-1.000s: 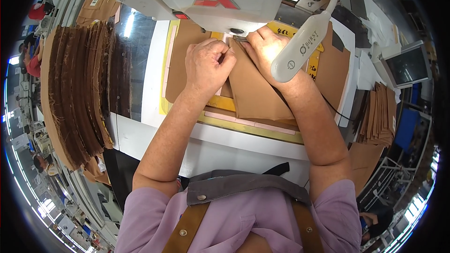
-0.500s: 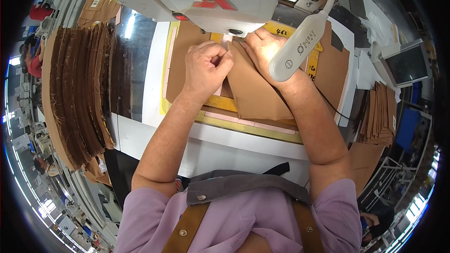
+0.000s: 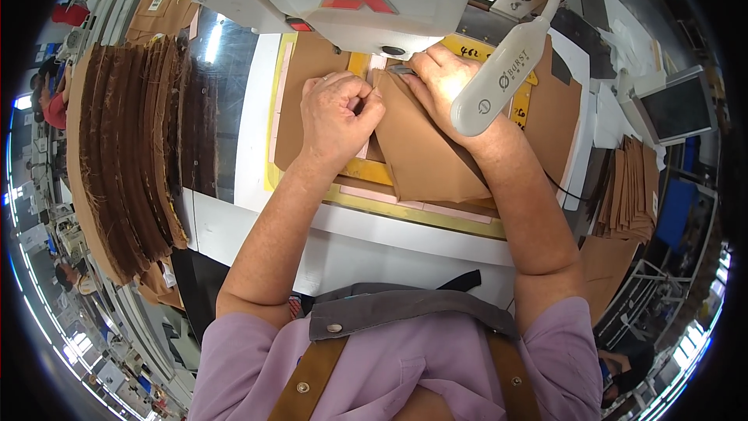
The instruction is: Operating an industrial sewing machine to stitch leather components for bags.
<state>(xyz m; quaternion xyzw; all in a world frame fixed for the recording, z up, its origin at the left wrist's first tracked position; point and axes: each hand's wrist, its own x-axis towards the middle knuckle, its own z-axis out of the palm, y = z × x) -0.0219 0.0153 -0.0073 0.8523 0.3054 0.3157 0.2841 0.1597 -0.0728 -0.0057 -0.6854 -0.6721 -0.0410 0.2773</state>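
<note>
A folded-over flap of brown fabric [image 3: 425,144] lies slanted across a yellow template frame [image 3: 368,171] under the head of a sewing machine [image 3: 351,0]. At the flap's upper left edge, my left hand [image 3: 340,113] is closed in a pinch on the fabric; any thread there is too fine to make out. My right hand [image 3: 444,78] is at the flap's top, close below the machine head, fingers curled round a small grey metal tool [image 3: 401,69] whose tip points left. A grey lamp [image 3: 499,78] hides part of my right wrist.
Thick stacks of brown fabric pieces [image 3: 128,148] stand on the left. More brown pieces [image 3: 627,191] hang in a bundle at the right, below a small screen [image 3: 676,107]. A white board [image 3: 253,121] lies under the template. Other people sit at machines farther off.
My left hand has shifted slightly left, still pinched at the fabric edge. My right hand has moved a little, and the grey metal tool under its fingers shows more plainly.
</note>
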